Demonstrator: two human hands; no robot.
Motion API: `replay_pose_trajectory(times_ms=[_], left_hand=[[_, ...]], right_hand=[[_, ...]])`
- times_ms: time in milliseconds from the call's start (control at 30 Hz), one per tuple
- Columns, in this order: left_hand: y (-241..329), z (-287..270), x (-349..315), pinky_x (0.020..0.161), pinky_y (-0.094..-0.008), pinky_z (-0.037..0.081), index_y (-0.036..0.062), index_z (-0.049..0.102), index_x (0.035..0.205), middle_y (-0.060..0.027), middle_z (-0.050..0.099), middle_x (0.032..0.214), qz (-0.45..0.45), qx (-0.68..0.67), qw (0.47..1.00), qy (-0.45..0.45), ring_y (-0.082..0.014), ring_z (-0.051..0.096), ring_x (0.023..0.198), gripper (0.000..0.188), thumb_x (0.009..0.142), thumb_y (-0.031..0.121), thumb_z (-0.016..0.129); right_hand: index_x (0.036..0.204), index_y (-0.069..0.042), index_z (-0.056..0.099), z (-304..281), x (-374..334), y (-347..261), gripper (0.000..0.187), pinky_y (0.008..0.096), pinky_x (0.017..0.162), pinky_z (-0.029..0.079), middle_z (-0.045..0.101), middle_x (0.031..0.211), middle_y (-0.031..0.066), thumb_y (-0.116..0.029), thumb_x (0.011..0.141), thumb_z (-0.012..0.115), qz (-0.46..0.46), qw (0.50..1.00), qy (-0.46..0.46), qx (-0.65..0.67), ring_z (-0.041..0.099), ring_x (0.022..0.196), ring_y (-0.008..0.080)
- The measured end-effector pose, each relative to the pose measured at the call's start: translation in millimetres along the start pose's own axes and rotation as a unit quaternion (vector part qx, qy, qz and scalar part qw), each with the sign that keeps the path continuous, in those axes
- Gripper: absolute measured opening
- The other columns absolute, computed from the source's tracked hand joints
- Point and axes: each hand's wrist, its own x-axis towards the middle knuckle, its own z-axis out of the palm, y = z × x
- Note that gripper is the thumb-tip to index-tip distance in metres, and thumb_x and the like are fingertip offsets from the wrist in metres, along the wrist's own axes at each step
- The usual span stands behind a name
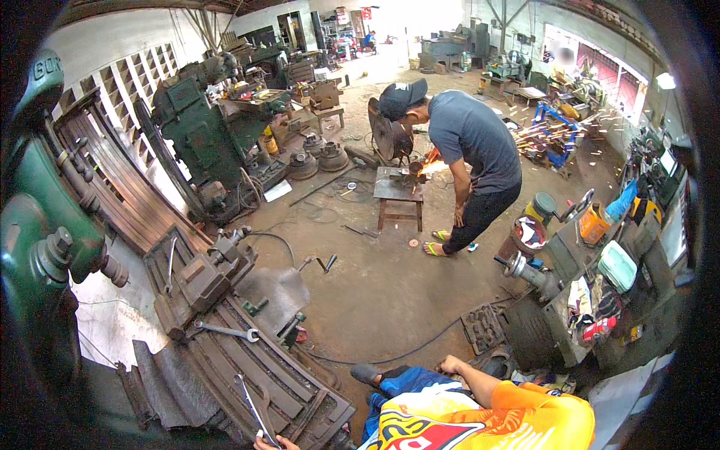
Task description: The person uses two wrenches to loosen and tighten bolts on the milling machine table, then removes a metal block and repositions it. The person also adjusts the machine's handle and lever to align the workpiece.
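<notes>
1. Workshop view from the head camera; I'm reading it remotely, looking down over a machine bed (247, 367) and an oily concrete floor (375, 292).
2. Left hand (268, 443) sits at the bottom edge, only partly in frame. It's closed around the lower end of a long spanner (251, 405); I can't see the fingers fully.
3. That spanner runs up and away from the left hand, lying along the slotted machine bed.
4. A second spanner (227, 330) lies flat on the bed, further beyond the left hand, not touched.
5. Right hand (448, 365) is off to the right of the left one, at the end of an arm in an orange sleeve (525, 409). It rests by a blue-trousered knee (409, 380), fingers curled loosely; I see nothing held in it.
6. Black cable (405, 351) runs over the floor just beyond the right hand.
7. Well beyond both hands another person (469, 150) in a grey shirt and cap bends over a small metal stand (399, 191), grinding, with sparks (433, 159) at the piece.
8. Cluttered worktop (592, 277) with tools and containers stands to the right of the right hand.
</notes>
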Motion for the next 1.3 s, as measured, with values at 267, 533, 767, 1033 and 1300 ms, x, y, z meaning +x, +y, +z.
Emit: replay_pose_trajectory(times_ms=[267,533,767,1033,1300], left_hand=[[-1.2,2.5,-0.7,0.076,-0.0439,0.052,0.0053,0.057,0.119,-0.0172,0.061,0.108,0.006,0.001,1.000,-0.001,-0.0362,0.063,0.096,0.034,0.086,0.014,0.062],[-4.3,8.5,-1.9,0.076,-0.0451,0.051,0.0055,0.056,0.119,-0.0178,0.060,0.108,0.018,0.021,1.000,0.004,-0.0376,0.063,0.095,0.036,0.084,0.010,0.063],[-0.4,6.4,-1.1,0.077,-0.0462,0.051,0.0044,0.056,0.118,-0.0184,0.060,0.108,0.035,0.024,0.999,0.006,-0.0389,0.062,0.094,0.037,0.082,0.009,0.063],[-0.3,7.5,-1.3,0.076,-0.0443,0.051,0.0038,0.056,0.117,-0.0179,0.060,0.109,0.032,0.032,0.999,0.006,-0.0378,0.062,0.094,0.033,0.088,0.016,0.064],[3.1,4.1,-0.7,0.077,-0.0436,0.051,0.0017,0.056,0.117,-0.0191,0.060,0.108,0.032,0.011,0.999,0.006,-0.0377,0.062,0.094,0.030,0.094,0.020,0.059]], right_hand=[[0.103,-0.006,0.075,12.7,15.2,40.9,0.029,0.0380,0.065,0.055,0.073,0.099,0.0109,-0.013,0.086,0.053,-0.031,0.999,-0.022,-0.036,0.068,0.077,0.0226],[0.111,-0.001,0.068,-17.0,5.4,-28.4,0.024,0.0333,0.062,0.056,0.071,0.093,0.0110,-0.007,0.092,0.055,0.023,0.965,-0.040,0.260,0.067,0.072,0.0202],[0.108,0.001,0.068,-10.5,0.1,-31.9,0.023,0.0328,0.064,0.055,0.072,0.093,0.0100,-0.008,0.090,0.057,-0.045,0.987,-0.035,0.151,0.067,0.074,0.0185],[0.095,-0.006,0.075,0.5,-5.6,-3.6,0.021,0.0344,0.062,0.052,0.072,0.081,0.0070,-0.015,0.085,0.059,0.010,0.996,0.003,0.090,0.064,0.066,0.0163],[0.098,-0.006,0.075,-0.6,0.4,-3.1,0.022,0.0341,0.063,0.051,0.072,0.081,0.0079,-0.023,0.087,0.064,0.057,0.993,-0.036,0.102,0.063,0.066,0.0163]])
